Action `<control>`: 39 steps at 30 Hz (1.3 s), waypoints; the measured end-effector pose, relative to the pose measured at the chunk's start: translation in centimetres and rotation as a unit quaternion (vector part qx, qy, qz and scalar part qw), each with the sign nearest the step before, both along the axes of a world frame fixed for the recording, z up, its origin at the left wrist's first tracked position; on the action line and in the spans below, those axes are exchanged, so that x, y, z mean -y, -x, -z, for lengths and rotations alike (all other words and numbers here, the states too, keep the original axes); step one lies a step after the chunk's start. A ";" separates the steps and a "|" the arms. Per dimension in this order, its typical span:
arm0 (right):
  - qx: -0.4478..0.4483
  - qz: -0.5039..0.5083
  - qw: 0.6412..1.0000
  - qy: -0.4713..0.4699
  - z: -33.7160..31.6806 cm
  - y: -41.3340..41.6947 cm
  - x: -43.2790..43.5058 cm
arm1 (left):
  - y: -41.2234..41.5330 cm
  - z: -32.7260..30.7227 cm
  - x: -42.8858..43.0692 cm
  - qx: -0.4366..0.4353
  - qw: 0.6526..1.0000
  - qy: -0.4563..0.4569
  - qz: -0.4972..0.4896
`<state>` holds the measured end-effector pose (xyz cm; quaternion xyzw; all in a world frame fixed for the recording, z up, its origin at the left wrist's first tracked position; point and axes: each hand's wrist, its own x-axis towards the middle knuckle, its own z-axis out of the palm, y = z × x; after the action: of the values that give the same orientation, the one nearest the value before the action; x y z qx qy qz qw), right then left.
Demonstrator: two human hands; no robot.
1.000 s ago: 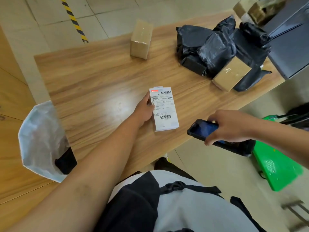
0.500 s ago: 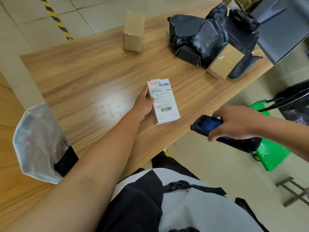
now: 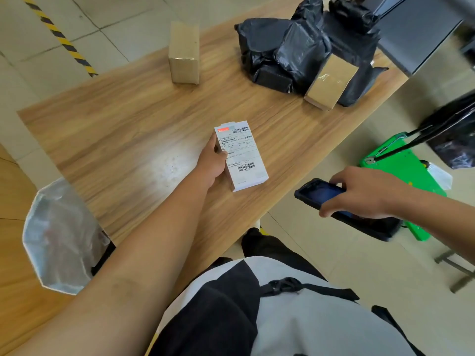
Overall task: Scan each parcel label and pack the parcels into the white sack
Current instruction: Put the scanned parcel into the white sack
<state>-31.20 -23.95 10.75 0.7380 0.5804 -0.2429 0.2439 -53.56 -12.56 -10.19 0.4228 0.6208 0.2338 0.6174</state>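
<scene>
- The parcel [image 3: 241,156] is facing label-up over the table [image 3: 123,119]. The left hand [image 3: 212,163] is gripping its left edge, thumb curling onto the label.
- The right hand [image 3: 365,194] is clutching the scanner [image 3: 318,195] from above, fingers curled round it, off the table edge and apart from the parcel.
- The sack [image 3: 59,235] is gaping open left of the left forearm.
- Beyond both hands, a box [image 3: 184,52], black bags [image 3: 295,47] and a second box [image 3: 331,82] leaning on them are sitting on the table.
- A green cart [image 3: 403,170] is standing beyond the right hand.

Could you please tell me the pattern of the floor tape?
Floor tape: yellow-and-black stripes, head view.
</scene>
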 end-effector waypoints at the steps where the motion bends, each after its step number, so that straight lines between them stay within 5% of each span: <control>1: -0.021 0.026 0.999 -0.006 0.1 -0.3 0.3 | -0.1 -0.1 -0.1 -0.004 1.000 0.002 0.004; 6: -0.162 0.171 0.969 -0.068 0.9 -0.9 2.3 | -0.1 -0.2 -1.1 -0.005 0.998 0.008 0.058; 11: -0.320 0.339 0.870 -0.161 2.9 -0.8 3.5 | -0.7 -0.5 -1.9 -0.003 0.995 0.019 0.096; 16: -0.411 0.433 0.783 -0.177 5.0 -1.6 3.0 | -2.4 -1.5 -1.0 -0.034 0.999 -0.025 0.026; 21: -0.448 0.423 0.771 -0.157 6.1 -3.0 1.1 | -4.0 -1.1 1.4 -0.198 0.976 -0.089 0.030; 28: -0.509 0.395 0.755 -0.125 7.2 -5.1 -2.0 | -6.8 -2.0 4.0 -0.338 0.939 -0.038 0.050; 33: -0.561 0.406 0.715 -0.098 7.2 -7.1 -3.5 | -9.1 -2.4 5.1 -0.400 0.915 -0.015 0.049; 39: -0.573 0.370 0.728 -0.070 8.4 -9.5 -5.1 | -10.2 -2.0 5.2 -0.453 0.891 -0.012 0.031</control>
<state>-21.71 -18.85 2.34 0.6302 0.3059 -0.6493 -0.2962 -43.40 -17.78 -8.17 0.5094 0.8167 0.0050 0.2712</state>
